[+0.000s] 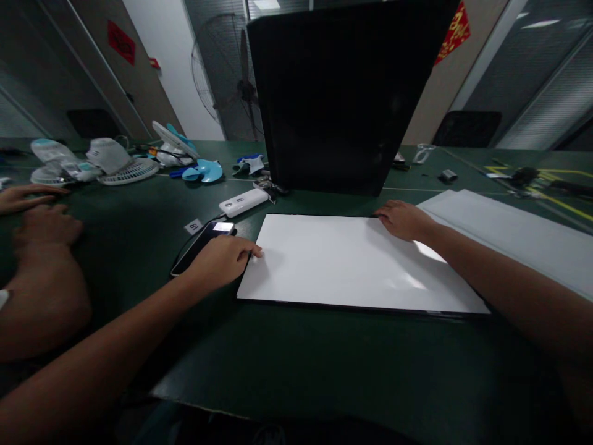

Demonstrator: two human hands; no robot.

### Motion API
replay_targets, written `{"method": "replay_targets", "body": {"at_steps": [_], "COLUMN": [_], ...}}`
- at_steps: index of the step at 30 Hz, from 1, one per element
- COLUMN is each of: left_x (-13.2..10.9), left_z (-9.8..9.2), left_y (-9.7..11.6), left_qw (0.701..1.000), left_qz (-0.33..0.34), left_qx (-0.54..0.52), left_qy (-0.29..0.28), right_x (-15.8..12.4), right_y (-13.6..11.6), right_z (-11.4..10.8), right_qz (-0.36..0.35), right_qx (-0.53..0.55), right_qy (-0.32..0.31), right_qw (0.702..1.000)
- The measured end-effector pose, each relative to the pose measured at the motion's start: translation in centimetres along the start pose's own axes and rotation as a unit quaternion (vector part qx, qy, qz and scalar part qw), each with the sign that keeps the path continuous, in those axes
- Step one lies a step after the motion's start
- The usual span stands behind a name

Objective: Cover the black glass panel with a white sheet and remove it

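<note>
Nearest the camera, the person's left forearm (pixel 115 340) crosses from the lower left corner, over the near part of the dark green counter (pixel 315 358). Farther left, a co-worker's forearm (pixel 50 296) and hand (pixel 46 225) rest on the counter, with another hand (pixel 28 199) just behind. Beyond these lie white fan parts (pixel 130 172) and a blue fan blade (pixel 204 172). Next comes a dark phone (pixel 201 247) with a lit patch on its screen, partly hidden by the person's left hand (pixel 222 256), and past it a white power bank (pixel 244 202).

The left hand's fingers are close together and bent, their tips touching the left edge of a white board (pixel 352 262); I cannot tell whether they pinch it. The board lies flat on the counter in front of the person, its long axis running left to right, one long side facing the person and a thin dark border along that edge. Behind it stands a tall black panel (pixel 343 99). The right hand (pixel 403 219) lies at the board's far edge toward the right, fingers together and bent over the edge; their grip underneath is hidden. Farther right are white sheets (pixel 514 235), with a small grey block (pixel 448 177) beyond.
</note>
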State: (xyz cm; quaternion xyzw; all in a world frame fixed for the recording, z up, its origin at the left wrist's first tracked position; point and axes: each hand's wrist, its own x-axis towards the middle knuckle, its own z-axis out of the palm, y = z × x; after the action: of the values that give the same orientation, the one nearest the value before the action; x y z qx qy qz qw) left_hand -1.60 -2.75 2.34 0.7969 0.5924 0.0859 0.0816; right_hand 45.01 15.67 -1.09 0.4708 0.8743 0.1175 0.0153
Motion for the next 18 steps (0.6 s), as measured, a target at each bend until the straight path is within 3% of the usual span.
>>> {"method": "replay_targets", "body": {"at_steps": [3, 8, 13, 18], "left_x": [-0.4, -0.8, -0.5, -0.5], "left_z": [0.1, 0.6, 1.4, 1.3], "left_y": [0.6, 1.3, 1.2, 1.4], "left_qw": [0.995, 0.959, 0.949, 0.956], "left_qz": [0.101, 0.260, 0.288, 0.269], "left_qx": [-0.026, -0.049, -0.055, -0.050], "left_qy": [-0.005, -0.102, -0.113, -0.105], "right_x": [-0.1, -0.2, 0.0, 0.0], "right_y": [-0.2, -0.2, 0.0, -0.3], "right_z": [-0.1, -0.5, -0.7, -1.0], "right_qz": [0.005, 0.017, 0.003, -0.004], "right_qx": [-0.020, -0.016, -0.010, 0.000], "right_qy": [-0.002, -0.020, -0.037, -0.041], "right_qw": [1.000, 1.000, 0.999, 0.999]}}
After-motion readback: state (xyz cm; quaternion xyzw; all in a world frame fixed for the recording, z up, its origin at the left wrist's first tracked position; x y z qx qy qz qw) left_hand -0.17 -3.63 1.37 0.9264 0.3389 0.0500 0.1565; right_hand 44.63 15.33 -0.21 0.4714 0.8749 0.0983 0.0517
